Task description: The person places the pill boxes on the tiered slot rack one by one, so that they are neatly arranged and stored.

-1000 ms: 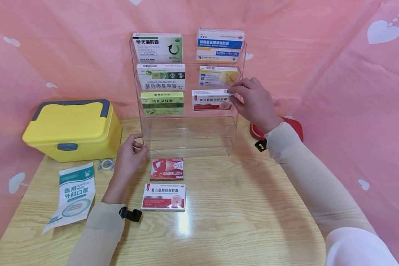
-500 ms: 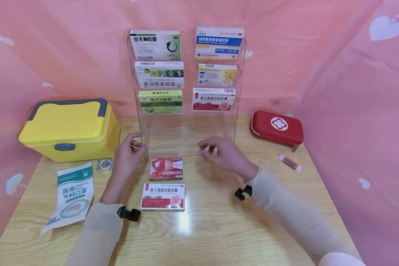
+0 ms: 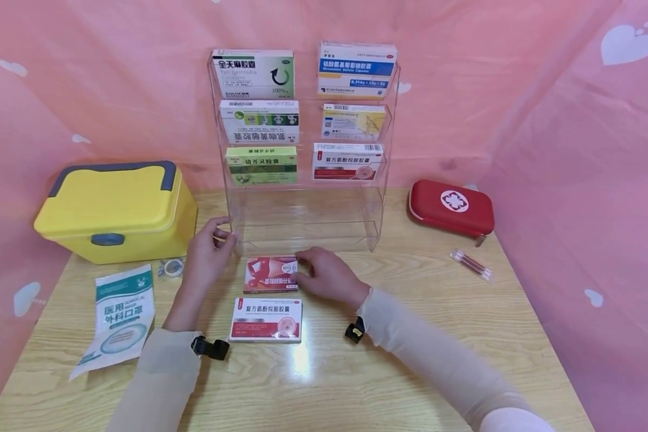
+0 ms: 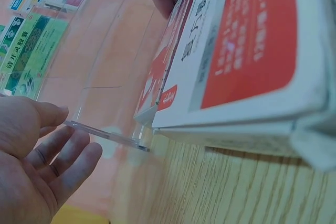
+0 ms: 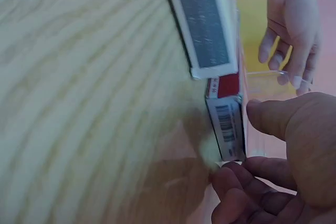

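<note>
My left hand (image 3: 209, 255) grips the lower left side edge of a clear acrylic display rack (image 3: 309, 223); the left wrist view has thumb and fingers on either side of its panel edge (image 4: 107, 134). My right hand (image 3: 330, 277) is at the right end of a red medicine box (image 3: 270, 276) lying flat before the rack. The right wrist view puts my thumb by the face of this box (image 5: 228, 129) and curled fingers at its far edge. Nearer me lies a white-and-red medicine box (image 3: 266, 320). Several medicine boxes, among them a green one (image 3: 261, 166), stand on the rack's upper tiers.
A yellow case (image 3: 116, 204) stands at the left, with a tape roll (image 3: 171, 267) and a surgical mask packet (image 3: 123, 318) in front. To the right lie a red zipped pouch (image 3: 450, 207) and a small pack of swabs (image 3: 471, 264). A pink cloth hangs behind the table.
My right hand has left the white-and-red box on the rack's third tier and come down and left to the red box on the table. My left hand has stayed at the rack.
</note>
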A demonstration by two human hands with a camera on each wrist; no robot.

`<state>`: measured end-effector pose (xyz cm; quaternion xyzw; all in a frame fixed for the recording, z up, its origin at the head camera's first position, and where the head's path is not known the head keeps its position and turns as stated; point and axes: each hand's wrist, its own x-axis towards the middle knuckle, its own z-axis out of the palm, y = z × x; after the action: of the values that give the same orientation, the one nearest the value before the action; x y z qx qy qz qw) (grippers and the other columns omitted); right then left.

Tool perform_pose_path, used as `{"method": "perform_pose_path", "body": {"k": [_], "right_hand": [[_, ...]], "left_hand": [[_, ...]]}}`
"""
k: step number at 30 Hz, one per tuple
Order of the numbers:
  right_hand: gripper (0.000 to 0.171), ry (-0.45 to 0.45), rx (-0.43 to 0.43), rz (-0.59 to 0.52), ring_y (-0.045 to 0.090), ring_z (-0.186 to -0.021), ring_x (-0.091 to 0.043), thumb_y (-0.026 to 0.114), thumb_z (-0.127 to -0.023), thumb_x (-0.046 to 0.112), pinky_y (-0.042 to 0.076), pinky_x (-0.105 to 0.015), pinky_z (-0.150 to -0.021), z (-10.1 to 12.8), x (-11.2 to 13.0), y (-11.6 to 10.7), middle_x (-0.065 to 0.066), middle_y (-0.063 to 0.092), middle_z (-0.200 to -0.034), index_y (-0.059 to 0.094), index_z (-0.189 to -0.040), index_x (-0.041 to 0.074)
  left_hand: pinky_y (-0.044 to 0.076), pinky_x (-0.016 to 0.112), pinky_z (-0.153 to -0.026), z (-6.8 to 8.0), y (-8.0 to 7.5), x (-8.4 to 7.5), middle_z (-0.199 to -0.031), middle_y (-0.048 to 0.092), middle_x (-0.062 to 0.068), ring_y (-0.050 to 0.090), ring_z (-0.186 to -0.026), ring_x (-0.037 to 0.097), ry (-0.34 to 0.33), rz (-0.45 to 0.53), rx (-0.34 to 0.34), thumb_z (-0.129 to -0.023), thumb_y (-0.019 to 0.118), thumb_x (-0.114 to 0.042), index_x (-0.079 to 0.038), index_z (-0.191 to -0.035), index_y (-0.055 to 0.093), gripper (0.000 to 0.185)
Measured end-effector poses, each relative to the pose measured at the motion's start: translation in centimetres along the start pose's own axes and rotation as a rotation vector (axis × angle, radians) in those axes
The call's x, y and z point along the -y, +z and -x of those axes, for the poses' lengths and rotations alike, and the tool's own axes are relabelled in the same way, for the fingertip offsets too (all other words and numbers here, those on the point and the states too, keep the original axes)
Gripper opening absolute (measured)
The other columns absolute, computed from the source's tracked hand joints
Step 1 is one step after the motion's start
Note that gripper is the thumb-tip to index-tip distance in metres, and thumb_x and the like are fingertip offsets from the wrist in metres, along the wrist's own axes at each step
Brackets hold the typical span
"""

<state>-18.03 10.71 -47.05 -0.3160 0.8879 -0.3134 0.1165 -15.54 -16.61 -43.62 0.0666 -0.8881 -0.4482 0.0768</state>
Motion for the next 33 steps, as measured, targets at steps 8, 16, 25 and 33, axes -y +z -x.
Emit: {"method": "perform_pose_path", "body": {"k": [8,16,25,33], "right_hand": [[0.054,0.025,0.013,0.07,0.054,-0.085,-0.014,0.077,-0.09,0.039,0.049,-0.029,-0.075,0.3,0.5,-0.1,-0.003,0.062,-0.111,0.065,-0.131,0.006],[0.057,0.01,0.031,0.067,0.052,-0.084,-0.014,0.075,-0.092,0.041,0.047,-0.028,-0.071,0.6,0.4,0.1,-0.002,0.056,-0.106,0.062,-0.136,0.006],[0.036,0.028,-0.212,-0.002,0.056,-0.088,-0.014,0.081,-0.087,0.034,0.051,-0.026,-0.073,0.6,0.3,-0.1,0.0,0.058,-0.112,0.067,-0.117,0.02],[0.028,-0.077,-0.272,-0.081,0.06,-0.101,-0.017,0.081,-0.088,0.023,0.055,-0.03,-0.081,1.1,0.2,-0.2,0.001,0.058,-0.118,0.066,-0.111,0.018]], "left_hand": [[0.052,0.032,-0.061,0.1,0.0,-0.2,-0.1,0.066,0.011,0.059,-0.081,0.025,-0.009,-0.009,0.0,-0.102,0.065,-0.019,-0.01,-0.136,0.058,0.037],[0.053,0.033,-0.063,0.2,0.0,-0.1,-0.101,0.065,0.01,0.058,-0.082,0.025,-0.026,-0.02,0.007,-0.102,0.064,-0.023,-0.012,-0.138,0.057,0.038],[0.051,0.033,-0.064,0.1,0.1,-0.1,-0.1,0.066,0.011,0.059,-0.082,0.025,-0.018,-0.021,-0.003,-0.102,0.064,-0.021,-0.01,-0.136,0.058,0.036],[0.05,0.032,-0.062,0.1,0.1,-0.2,-0.099,0.067,0.011,0.059,-0.081,0.025,-0.011,-0.025,-0.008,-0.101,0.065,-0.019,-0.009,-0.135,0.059,0.036]]}}
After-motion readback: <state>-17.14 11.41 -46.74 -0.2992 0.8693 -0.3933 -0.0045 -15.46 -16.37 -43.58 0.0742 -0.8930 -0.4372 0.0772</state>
